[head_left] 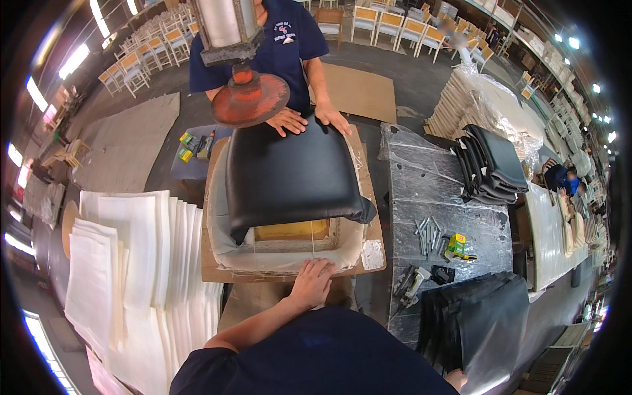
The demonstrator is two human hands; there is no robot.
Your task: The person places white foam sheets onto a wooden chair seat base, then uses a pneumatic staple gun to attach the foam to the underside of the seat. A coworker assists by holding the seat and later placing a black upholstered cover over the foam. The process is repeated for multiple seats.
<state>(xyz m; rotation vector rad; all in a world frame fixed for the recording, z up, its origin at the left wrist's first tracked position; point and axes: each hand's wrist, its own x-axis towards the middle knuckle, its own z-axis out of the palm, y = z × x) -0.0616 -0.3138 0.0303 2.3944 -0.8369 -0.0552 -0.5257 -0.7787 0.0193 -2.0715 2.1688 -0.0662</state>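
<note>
— Left hand (313,282)?
— Rested flat on the near edge of the white foam pad (289,258), fingers spread, grip open, clasping nothing.
— Right hand?
— Only a sliver seen at the lower edge, beside the dark sheets; grip impossible to tell.
— Where was the black vinyl cover (289,174)?
— Draped over the far part of the foam pad, near corner hanging down at the right, leaving the tan seat board (291,230) bare in front.
— Beneath all that?
— Brown backing board (368,230), lying on the desk.
— Across from there?
— Co-worker's two hands (309,120), pressed flat on the far edge of the black vinyl cover, just beside the round orange press plate (250,99) hanging above.
— To the left?
— Stack of white foam sheets (131,263), fanned out.
— To the right?
— Plastic-wrapped desk (434,191) carrying staple strips (428,234), a staple gun (411,286), a pile of black covers (494,164) at its far end, and dark sheets (480,322) at the near end.
</note>
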